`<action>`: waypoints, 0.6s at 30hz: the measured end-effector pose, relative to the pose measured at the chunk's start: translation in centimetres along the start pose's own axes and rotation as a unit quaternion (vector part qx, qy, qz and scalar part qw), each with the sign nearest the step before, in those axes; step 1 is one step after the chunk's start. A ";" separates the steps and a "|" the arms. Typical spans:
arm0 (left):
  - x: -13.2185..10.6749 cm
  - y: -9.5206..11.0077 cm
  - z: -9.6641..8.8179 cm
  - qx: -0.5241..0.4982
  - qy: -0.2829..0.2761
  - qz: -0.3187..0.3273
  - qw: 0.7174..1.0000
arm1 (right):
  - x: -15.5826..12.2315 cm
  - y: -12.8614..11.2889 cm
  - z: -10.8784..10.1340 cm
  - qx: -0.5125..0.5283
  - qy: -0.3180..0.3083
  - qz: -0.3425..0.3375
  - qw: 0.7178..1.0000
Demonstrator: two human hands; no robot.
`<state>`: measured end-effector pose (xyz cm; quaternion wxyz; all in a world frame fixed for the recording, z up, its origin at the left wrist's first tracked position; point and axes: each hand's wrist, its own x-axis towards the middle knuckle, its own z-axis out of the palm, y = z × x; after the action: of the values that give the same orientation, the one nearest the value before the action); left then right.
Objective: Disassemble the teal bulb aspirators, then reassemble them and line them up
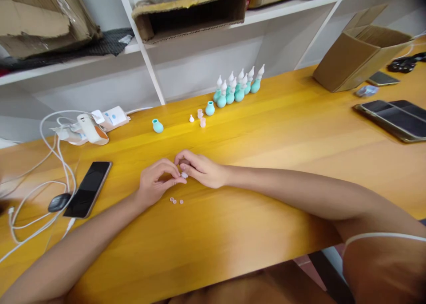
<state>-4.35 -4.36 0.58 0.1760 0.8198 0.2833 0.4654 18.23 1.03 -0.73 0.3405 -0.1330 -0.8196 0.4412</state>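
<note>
My left hand [156,179] and my right hand [199,168] meet at the middle of the yellow table [266,162], fingers pinched together around a small white piece [184,175]. Three tiny pinkish discs [176,201] lie just in front of my hands. Farther back stand a lone teal bulb [157,126], a white tip [191,118], two small pink caps [201,117] and another teal bulb [209,108]. Behind them several teal bulbs with white tips [238,88] stand in a cluster.
A black phone [88,188] and a dark mouse [59,202] lie at the left among white cables [49,162] and a power strip [89,126]. A cardboard box [362,55] and more phones [396,117] sit at the right. White shelves [199,33] rise behind.
</note>
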 end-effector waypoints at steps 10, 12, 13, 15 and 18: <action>0.1 0.0 0.0 -0.006 0.002 0.003 1.000 | 0.0 0.2 0.1 0.030 0.004 -0.006 1.000; 0.0 -0.1 0.0 -0.007 0.004 -0.008 1.000 | 0.0 0.3 0.1 0.035 0.017 -0.005 0.999; -0.1 -0.2 -0.1 -0.007 0.004 -0.015 1.000 | 0.0 0.3 0.1 0.036 0.022 -0.005 0.999; -0.2 -0.3 -0.1 -0.010 0.005 -0.023 1.000 | 0.0 0.3 0.2 0.039 0.028 -0.008 0.999; -0.3 -0.3 -0.1 -0.015 0.009 -0.022 1.000 | 0.0 0.3 0.2 0.042 0.024 -0.016 0.999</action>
<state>-4.61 -4.30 0.25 0.1960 0.8063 0.2958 0.4733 18.06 1.10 -1.03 0.3721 -0.1164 -0.7940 0.4665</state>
